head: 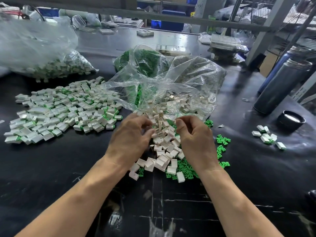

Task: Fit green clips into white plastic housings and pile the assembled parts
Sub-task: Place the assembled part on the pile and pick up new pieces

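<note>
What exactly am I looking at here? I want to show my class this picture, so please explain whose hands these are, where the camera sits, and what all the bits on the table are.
There is no machine: a person works with bare hands, and one camera worn on the head looks down at them. The left hand and right hand have curled fingers over a heap of empty white housings spilling from a clear plastic bag. Whether either hand holds a piece is hidden. Loose green clips lie beside and under that heap. To the left is the pile of assembled parts, white with green showing. A dark flask and its cap stand on the right of the black table.
</note>
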`<state>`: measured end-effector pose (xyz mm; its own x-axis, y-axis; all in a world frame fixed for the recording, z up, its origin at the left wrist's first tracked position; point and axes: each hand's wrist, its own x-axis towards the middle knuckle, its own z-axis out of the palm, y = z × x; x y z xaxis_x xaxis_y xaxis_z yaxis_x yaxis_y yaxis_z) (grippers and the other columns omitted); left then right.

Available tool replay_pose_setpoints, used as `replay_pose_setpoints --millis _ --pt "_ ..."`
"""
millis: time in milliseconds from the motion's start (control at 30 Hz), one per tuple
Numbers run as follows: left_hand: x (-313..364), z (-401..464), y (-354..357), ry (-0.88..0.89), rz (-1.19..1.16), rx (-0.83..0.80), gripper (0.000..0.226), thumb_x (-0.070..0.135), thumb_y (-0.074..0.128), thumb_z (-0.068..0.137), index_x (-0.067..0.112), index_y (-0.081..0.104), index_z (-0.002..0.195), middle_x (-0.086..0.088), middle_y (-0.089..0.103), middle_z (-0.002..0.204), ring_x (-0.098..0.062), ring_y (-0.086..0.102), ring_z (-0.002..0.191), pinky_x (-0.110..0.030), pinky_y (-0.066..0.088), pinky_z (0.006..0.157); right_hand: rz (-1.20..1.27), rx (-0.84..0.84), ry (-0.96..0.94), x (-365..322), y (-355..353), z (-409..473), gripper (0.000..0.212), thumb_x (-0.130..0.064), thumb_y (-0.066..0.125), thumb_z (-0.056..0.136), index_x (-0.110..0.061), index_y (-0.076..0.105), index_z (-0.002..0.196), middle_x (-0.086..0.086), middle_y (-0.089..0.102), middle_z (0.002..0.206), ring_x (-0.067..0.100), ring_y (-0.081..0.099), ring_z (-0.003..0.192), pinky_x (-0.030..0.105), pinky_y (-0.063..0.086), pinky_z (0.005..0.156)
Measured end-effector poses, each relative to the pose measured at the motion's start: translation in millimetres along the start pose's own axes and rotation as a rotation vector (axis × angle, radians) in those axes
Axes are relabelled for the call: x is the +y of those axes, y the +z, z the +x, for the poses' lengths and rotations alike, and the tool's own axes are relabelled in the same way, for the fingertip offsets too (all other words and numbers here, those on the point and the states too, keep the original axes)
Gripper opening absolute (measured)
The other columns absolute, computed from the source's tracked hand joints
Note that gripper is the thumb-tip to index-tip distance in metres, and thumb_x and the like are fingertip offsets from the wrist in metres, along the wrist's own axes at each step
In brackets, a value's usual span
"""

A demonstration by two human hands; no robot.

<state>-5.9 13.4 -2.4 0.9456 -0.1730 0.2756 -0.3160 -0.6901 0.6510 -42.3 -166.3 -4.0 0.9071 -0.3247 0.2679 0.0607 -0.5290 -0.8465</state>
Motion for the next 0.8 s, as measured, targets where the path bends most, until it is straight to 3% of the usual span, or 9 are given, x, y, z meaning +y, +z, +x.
replay_pose_setpoints --millis 100,267,500,633,733,800 --pt "-15.8 9.2 -16.6 -0.115 0.271 0.018 0.021 0.033 0.073 0.094 0.025 0.072 0.113 0.005 0.067 0.109 -0.019 0.064 0.102 -0.040 0.052 0.097 -0.089 0.038 0.022 5.4 -8.5 3.8 0.015 -0.039 0.061 0.103 -0.027 0.067 0.110 -0.016 0.068 0.090 0.004 0.064 0.084 0.026 0.048 0.072" --pt "-31.9 17.7 -37.6 -0.259 0.457 0.042 0.013 0.033 0.074 0.091 0.027 0.073 0.102 -0.001 0.074 0.107 -0.027 0.067 0.102 -0.042 0.052 0.097 -0.353 -0.036 0.133 13.1 -24.1 13.4 0.018 -0.042 0.062 0.099 -0.025 0.068 0.096 -0.006 0.069 0.090 0.023 0.065 0.090 0.040 0.054 0.083" --pt "-45.5 22.9 -50.9 -0.381 0.469 0.063 0.013 0.025 0.077 0.088 0.027 0.070 0.099 -0.003 0.069 0.107 -0.029 0.065 0.101 -0.045 0.050 0.096 -0.471 -0.127 0.262 19.0 -45.0 21.7 0.010 -0.037 0.069 0.094 -0.030 0.072 0.088 -0.008 0.072 0.095 0.021 0.066 0.098 0.043 0.055 0.093" --pt "-47.1 24.5 -50.5 -0.397 0.462 0.094 0.021 0.024 0.081 0.086 0.024 0.066 0.101 -0.006 0.064 0.111 -0.032 0.062 0.104 -0.046 0.049 0.095 -0.436 -0.171 0.292 20.9 -52.5 24.3 0.009 -0.037 0.075 0.092 -0.032 0.073 0.085 -0.015 0.069 0.085 0.013 0.066 0.088 0.041 0.058 0.091" --pt "-45.0 24.2 -46.0 -0.313 0.385 0.127 0.019 0.029 0.081 0.087 0.023 0.065 0.095 -0.004 0.065 0.102 -0.028 0.064 0.095 -0.042 0.051 0.084 -0.434 -0.170 0.292 20.7 -56.9 25.3 0.011 -0.037 0.077 0.090 -0.034 0.072 0.081 -0.016 0.069 0.080 0.008 0.065 0.081 0.039 0.058 0.087" --pt "-37.5 20.9 -38.9 -0.229 0.210 0.112 0.015 0.030 0.080 0.087 0.026 0.066 0.088 0.005 0.067 0.089 -0.017 0.065 0.083 -0.030 0.049 0.071 -0.446 -0.167 0.288 20.0 -57.3 24.9 0.012 -0.038 0.078 0.090 -0.034 0.072 0.081 -0.016 0.068 0.080 0.008 0.065 0.082 0.039 0.058 0.088"
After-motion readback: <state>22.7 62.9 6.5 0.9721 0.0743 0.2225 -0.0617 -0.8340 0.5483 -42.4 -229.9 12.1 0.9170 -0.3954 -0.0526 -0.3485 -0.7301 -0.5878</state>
